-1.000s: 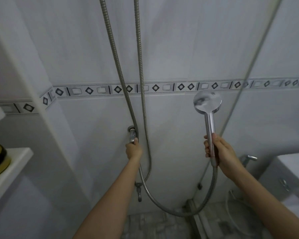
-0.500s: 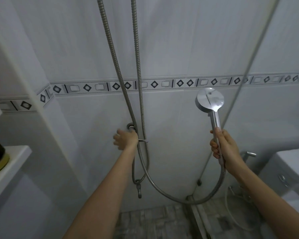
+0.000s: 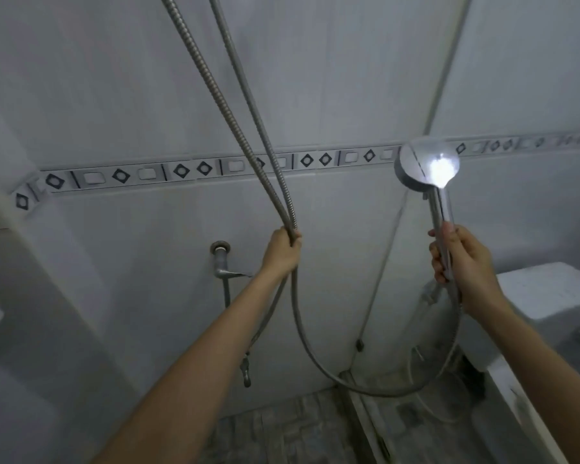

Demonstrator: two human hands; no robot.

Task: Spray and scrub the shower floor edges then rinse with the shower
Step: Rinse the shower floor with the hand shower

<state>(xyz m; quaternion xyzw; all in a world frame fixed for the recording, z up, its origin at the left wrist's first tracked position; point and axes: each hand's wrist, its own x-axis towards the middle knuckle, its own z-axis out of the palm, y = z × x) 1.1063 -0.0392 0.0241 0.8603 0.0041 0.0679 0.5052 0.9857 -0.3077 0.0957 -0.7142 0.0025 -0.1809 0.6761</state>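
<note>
Shower head (image 3: 427,167): chrome, round, held upright in front of the tiled wall (bright glare on its disc).
Right hand (image 3: 462,259): fingers curled round the shower head's handle.
Hose (image 3: 315,356): metal, loops down close to the shower floor (image 3: 282,426) at the wall's foot.
Left hand (image 3: 280,251): grips both hose runs together, right of the wall tap (image 3: 221,262).

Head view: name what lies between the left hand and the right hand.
Head view: only wall tile, crossed by a thin slanted edge, between the left hand and the right hand holding the shower head. The hose loops below that stretch.
</note>
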